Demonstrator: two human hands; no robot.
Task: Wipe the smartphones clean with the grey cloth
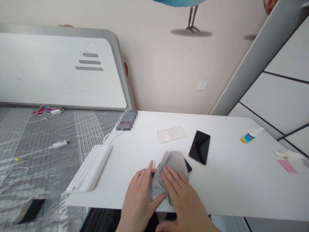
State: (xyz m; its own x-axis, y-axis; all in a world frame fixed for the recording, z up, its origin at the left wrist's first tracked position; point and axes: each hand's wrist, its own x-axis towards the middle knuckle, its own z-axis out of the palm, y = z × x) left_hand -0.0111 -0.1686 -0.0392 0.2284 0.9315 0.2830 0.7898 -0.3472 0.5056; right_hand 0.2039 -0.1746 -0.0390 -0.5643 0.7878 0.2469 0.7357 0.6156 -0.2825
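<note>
A grey cloth covers most of a dark flat phone-like device near the table's front edge. Only its right end and a bit of its left edge show. My left hand is closed at the device's left edge, its thumb across the cloth's lower corner. With fingers pressed close together, my right hand holds the cloth down on the device. Just beyond lies a black-screened phone. A clear phone case rests farther back, to its left.
On the white table lie a white power strip at left, a small bottle at right, a crumpled tissue and a pink slip. A blurred-out device sits at the back left corner. A bed adjoins the left side.
</note>
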